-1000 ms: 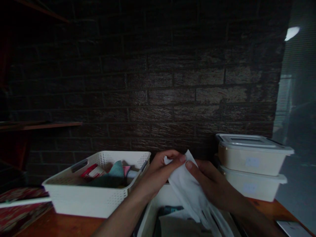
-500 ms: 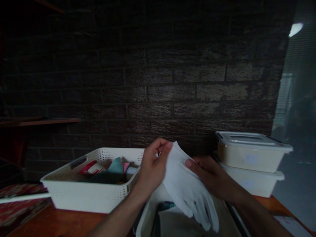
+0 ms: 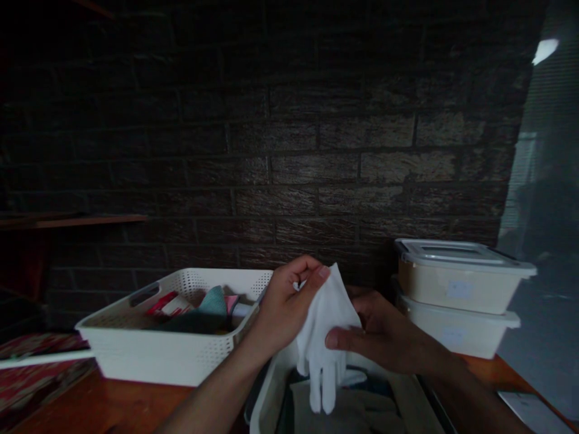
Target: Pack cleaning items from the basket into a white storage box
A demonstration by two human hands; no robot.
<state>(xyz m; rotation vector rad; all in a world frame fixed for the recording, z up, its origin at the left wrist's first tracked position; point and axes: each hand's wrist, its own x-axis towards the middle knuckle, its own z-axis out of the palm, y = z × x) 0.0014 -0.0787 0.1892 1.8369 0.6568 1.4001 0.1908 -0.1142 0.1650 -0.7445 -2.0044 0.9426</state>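
Head: my left hand (image 3: 289, 301), thumb and fingers pinched on the white glove's (image 3: 320, 322) upper edge | my right hand (image 3: 384, 337) clamped on its side | glove hangs over the bin (image 3: 263, 401) | basket's rim (image 3: 156, 333) near my left forearm | stacked boxes (image 3: 456, 289) right | open room above, before the brick wall (image 3: 294, 163)

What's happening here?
A person's left hand pinches a white glove near its top edge; the right hand grips its side, thumb across the front. The glove hangs fingers-down over an open bin holding grayish items. A white basket stands left, two stacked boxes right.
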